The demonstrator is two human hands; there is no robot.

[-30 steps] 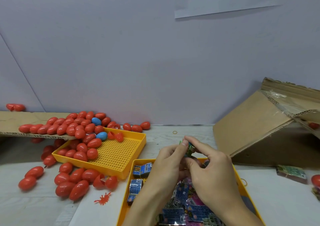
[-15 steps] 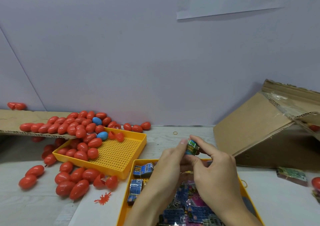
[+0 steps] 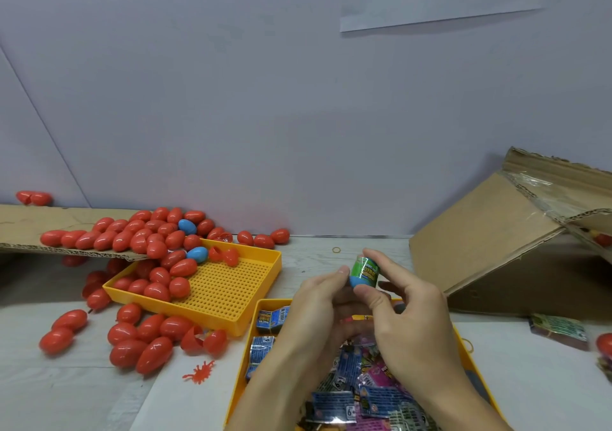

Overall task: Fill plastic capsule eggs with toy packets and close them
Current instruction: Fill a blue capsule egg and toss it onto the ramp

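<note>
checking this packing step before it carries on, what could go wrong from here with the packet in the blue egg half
The rolled green toy packet stands well proud of the blue plastic egg half, so a cap may not close over it. The right hand and left hand pinch it with fingertips only; a slip could drop it into the yellow packet tray.

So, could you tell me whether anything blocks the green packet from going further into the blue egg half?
Nothing visible does. The green toy packet already sits partly in the blue egg half, pinched between the left hand and right hand. The inside of the half is hidden.
</note>
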